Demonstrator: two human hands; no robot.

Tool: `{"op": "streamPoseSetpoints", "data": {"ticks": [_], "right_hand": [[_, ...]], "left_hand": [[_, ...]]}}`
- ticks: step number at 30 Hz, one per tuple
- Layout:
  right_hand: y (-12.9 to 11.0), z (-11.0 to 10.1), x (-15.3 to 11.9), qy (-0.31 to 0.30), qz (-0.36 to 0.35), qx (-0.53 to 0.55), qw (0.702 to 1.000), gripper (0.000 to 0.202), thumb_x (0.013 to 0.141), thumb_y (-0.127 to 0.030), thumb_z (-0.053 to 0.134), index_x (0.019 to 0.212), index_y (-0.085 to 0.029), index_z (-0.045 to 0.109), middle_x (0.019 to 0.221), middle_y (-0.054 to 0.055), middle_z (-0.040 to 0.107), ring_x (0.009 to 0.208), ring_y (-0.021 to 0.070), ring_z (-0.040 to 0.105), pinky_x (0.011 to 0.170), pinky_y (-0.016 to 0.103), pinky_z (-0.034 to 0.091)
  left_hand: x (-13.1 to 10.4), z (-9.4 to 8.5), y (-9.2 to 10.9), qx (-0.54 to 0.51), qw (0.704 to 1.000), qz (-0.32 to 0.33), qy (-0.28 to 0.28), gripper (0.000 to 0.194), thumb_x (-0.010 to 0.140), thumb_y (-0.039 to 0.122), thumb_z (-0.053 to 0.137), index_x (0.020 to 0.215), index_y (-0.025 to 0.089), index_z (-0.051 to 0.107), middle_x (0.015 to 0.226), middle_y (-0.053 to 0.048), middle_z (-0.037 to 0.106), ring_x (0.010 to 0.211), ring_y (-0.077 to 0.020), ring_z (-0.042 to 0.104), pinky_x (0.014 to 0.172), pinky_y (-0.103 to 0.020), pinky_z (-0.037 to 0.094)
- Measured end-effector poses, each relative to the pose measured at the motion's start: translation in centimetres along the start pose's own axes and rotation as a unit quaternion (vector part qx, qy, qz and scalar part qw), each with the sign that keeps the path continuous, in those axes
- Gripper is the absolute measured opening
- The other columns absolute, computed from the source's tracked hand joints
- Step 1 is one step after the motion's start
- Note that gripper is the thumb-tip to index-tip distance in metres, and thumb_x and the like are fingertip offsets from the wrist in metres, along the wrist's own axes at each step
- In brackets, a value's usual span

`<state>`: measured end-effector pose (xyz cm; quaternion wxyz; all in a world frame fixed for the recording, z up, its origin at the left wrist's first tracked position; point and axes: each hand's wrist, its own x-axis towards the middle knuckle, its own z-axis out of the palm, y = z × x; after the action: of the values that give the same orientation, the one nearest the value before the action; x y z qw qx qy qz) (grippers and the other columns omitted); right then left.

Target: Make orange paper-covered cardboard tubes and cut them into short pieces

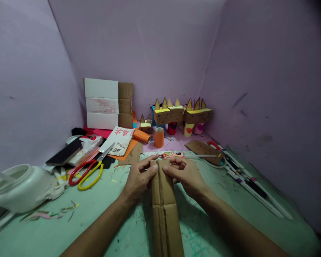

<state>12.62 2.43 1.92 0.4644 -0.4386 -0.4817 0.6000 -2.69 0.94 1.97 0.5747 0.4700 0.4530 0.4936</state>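
Note:
A long, narrow piece of folded brown cardboard [164,214] runs from the bottom edge of the view up to both hands, with creases along and across it. My left hand [141,176] pinches its far end on the left side, thumb on top. On the right side of that same end, my right hand [186,175] grips it with the thumb on top and the fingers curled behind. The two thumbs are a little apart, on either side of the lengthwise crease. Some fingertips are hidden under the cardboard.
Red and yellow scissors [92,171], a white pot [21,187] and a dark phone [64,150] lie left. Behind stand an orange tube [159,137] and several cardboard animal heads [162,116]. Pens [253,189] and a brown cardboard scrap [204,151] are on the right.

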Motion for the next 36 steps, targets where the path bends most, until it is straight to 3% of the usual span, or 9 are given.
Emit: {"op": "streamPoseSetpoints", "data": {"ticks": [3,6,9,13,19,24,30,36], "right_hand": [[0.20,-0.13,0.12,0.001,0.002,-0.003,1.000,0.037,0.053,-0.033,0.076,0.082,-0.014,0.065,0.061,0.001,0.067,0.051,0.0131,0.059,0.042,0.021,0.045],[0.38,-0.23,0.26,0.005,0.002,-0.006,1.000,0.037,0.053,-0.034,0.077,0.083,-0.014,0.065,0.063,0.002,0.068,0.052,0.0138,0.060,0.043,0.022,0.045],[0.50,-0.29,0.35,0.003,0.005,-0.002,1.000,0.039,0.052,-0.034,0.078,0.083,-0.014,0.065,0.065,0.002,0.068,0.053,0.0141,0.061,0.042,0.021,0.045],[0.53,-0.35,0.32,0.001,-0.001,0.013,1.000,0.040,0.053,-0.035,0.079,0.084,-0.014,0.065,0.065,0.003,0.069,0.055,0.0147,0.062,0.044,0.022,0.048],[0.53,-0.39,0.22,0.002,-0.012,0.017,1.000,0.041,0.054,-0.037,0.079,0.086,-0.014,0.066,0.069,0.005,0.070,0.058,0.0162,0.064,0.045,0.023,0.049],[0.74,-0.40,0.30,-0.007,-0.001,0.027,1.000,0.043,0.053,-0.037,0.081,0.086,-0.014,0.066,0.070,0.005,0.070,0.057,0.0166,0.064,0.046,0.025,0.050],[0.86,-0.37,0.43,0.018,-0.009,0.016,1.000,0.040,0.053,-0.037,0.080,0.082,-0.014,0.066,0.068,0.005,0.070,0.058,0.0171,0.064,0.045,0.023,0.048],[0.79,-0.30,0.44,0.040,-0.010,0.001,0.999,0.038,0.052,-0.035,0.079,0.082,-0.014,0.067,0.068,0.006,0.070,0.058,0.0176,0.063,0.043,0.023,0.046]], "left_hand": [[0.05,-0.13,-0.12,-0.014,1.000,-0.009,-0.006,0.059,0.064,0.043,0.073,0.116,0.016,0.063,0.066,-0.001,0.064,0.042,-0.0085,0.044,0.038,-0.020,0.029],[0.02,-0.24,-0.21,-0.042,0.999,-0.013,-0.013,0.061,0.061,0.039,0.077,0.115,0.015,0.063,0.092,-0.008,0.069,0.063,-0.0169,0.060,0.052,-0.024,0.043],[0.01,-0.28,-0.24,-0.061,0.998,-0.021,-0.022,0.064,0.058,0.035,0.079,0.116,0.014,0.061,0.112,-0.012,0.064,0.080,-0.0221,0.062,0.064,-0.029,0.048],[0.00,-0.35,-0.17,-0.087,0.995,-0.032,-0.042,0.072,0.060,0.036,0.079,0.124,0.013,0.054,0.105,-0.012,0.066,0.080,-0.0215,0.062,0.065,-0.028,0.048],[-0.09,-0.59,-0.13,-0.056,0.996,-0.037,-0.056,0.069,0.068,0.037,0.070,0.131,0.017,0.049,0.072,-0.003,0.065,0.052,-0.0118,0.052,0.041,-0.019,0.034],[-0.06,-0.56,-0.05,-0.036,0.998,-0.025,-0.046,0.069,0.067,0.035,0.072,0.129,0.016,0.051,0.093,-0.008,0.068,0.065,-0.0174,0.060,0.059,-0.029,0.049],[-0.27,-0.06,0.43,-0.028,0.999,-0.016,-0.042,0.076,0.064,0.034,0.073,0.131,0.010,0.046,0.116,-0.015,0.063,0.104,-0.0304,0.058,0.073,-0.031,0.049],[-0.31,0.08,0.16,-0.049,0.997,0.002,-0.053,0.079,0.062,0.033,0.076,0.130,0.009,0.044,0.119,-0.016,0.061,0.107,-0.0310,0.057,0.083,-0.034,0.047]]}}
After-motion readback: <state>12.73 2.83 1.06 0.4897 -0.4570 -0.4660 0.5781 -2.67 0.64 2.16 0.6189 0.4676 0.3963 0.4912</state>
